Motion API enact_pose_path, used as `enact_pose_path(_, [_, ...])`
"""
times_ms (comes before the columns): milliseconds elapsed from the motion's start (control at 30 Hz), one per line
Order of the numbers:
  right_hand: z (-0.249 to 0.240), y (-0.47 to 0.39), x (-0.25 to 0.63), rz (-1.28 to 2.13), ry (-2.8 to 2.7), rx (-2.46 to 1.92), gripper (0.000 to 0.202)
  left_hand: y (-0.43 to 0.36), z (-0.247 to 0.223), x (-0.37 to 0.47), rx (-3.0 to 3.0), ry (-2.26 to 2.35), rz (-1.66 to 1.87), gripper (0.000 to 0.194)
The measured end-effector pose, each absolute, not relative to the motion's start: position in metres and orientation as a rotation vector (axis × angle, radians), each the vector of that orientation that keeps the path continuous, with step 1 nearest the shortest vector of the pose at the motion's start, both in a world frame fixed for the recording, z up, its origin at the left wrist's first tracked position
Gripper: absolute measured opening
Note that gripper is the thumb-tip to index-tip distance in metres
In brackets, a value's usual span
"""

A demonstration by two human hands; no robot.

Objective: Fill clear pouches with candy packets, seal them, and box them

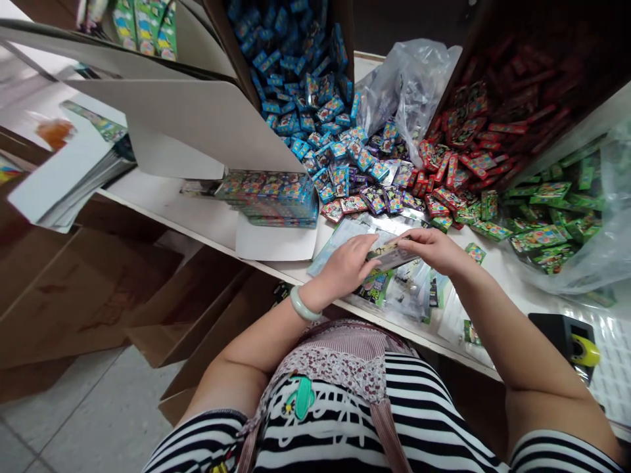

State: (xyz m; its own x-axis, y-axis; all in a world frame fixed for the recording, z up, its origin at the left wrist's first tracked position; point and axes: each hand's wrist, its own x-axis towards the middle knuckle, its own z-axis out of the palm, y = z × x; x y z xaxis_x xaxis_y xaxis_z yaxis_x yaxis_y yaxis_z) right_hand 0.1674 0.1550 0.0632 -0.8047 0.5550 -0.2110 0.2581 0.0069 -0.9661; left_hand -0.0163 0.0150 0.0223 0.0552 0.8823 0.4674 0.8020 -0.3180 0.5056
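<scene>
Between my two hands is a small clear plastic packet with dark and pale print, held above the table. My left hand closes on its left end, thumb below and fingers above. At the other end, my right hand pinches the upper edge between thumb and fingers. Under the hands lie more flat clear printed bags, some with green and black print. Just beyond sit small purple boxes mixed with red ones. What the packet contains cannot be made out.
Heaps of small blue boxes, red boxes and green boxes spill from containers at the back and right. Stacked printed packs stand in a white carton at left. A black tape dispenser sits at right; cardboard boxes are below left.
</scene>
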Motion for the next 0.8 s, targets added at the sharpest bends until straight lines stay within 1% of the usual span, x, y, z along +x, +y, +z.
enact_pose_path(67, [0.06,0.151,0.164,1.886,-2.008,-0.804,0.041,0.013,0.023,-0.015,2.246,1.808,1.034,0.041])
enact_pose_path(133, [0.058,0.147,0.16,1.848,-2.028,-0.755,0.043,0.014,0.02,-0.016,2.202,1.808,1.028,0.039])
enact_pose_path(167, [0.058,0.144,0.159,1.775,-2.064,-0.75,0.043,0.015,0.018,-0.018,2.143,1.8,1.059,0.037])
enact_pose_path(200, [0.058,0.142,0.158,1.645,-2.099,-0.76,0.043,0.016,0.016,-0.021,2.055,1.788,1.115,0.035])
enact_pose_path(267, [0.057,0.136,0.159,1.261,-2.096,-0.803,0.041,0.019,0.013,-0.027,1.786,1.763,1.299,0.031])
enact_pose_path(300, [0.055,0.132,0.159,1.08,-2.048,-0.822,0.042,0.021,0.012,-0.029,1.623,1.743,1.402,0.03])
enact_pose_path(333, [0.051,0.128,0.16,0.975,-1.993,-0.829,0.047,0.022,0.011,-0.031,1.462,1.714,1.491,0.03])
enact_pose_path(367, [0.046,0.123,0.16,0.978,-1.956,-0.818,0.054,0.023,0.011,-0.033,1.321,1.675,1.556,0.033])
enact_pose_path(400, [0.04,0.118,0.159,1.087,-1.947,-0.791,0.059,0.025,0.011,-0.033,1.209,1.63,1.601,0.036])
enact_pose_path(433, [0.033,0.113,0.157,1.267,-1.949,-0.755,0.059,0.026,0.012,-0.032,1.127,1.579,1.63,0.039])
enact_pose_path(500, [0.019,0.106,0.152,1.619,-1.925,-0.712,0.049,0.03,0.012,-0.03,1.003,1.459,1.658,0.042])
enact_pose_path(533, [0.014,0.104,0.149,1.721,-1.892,-0.73,0.043,0.032,0.012,-0.028,0.942,1.39,1.664,0.042])
enact_pose_path(600, [0.007,0.103,0.145,1.774,-1.795,-0.838,0.04,0.034,0.011,-0.027,0.812,1.251,1.668,0.043])
enact_pose_path(667, [0.006,0.106,0.144,1.779,-1.682,-0.944,0.043,0.033,0.007,-0.027,0.727,1.149,1.622,0.046])
enact_pose_path(733, [0.006,0.108,0.146,1.795,-1.565,-1.026,0.047,0.025,-0.001,-0.027,0.742,1.111,1.502,0.048])
enact_pose_path(800, [0.006,0.107,0.149,1.815,-1.52,-1.064,0.049,0.01,-0.011,-0.028,0.799,1.114,1.392,0.046])
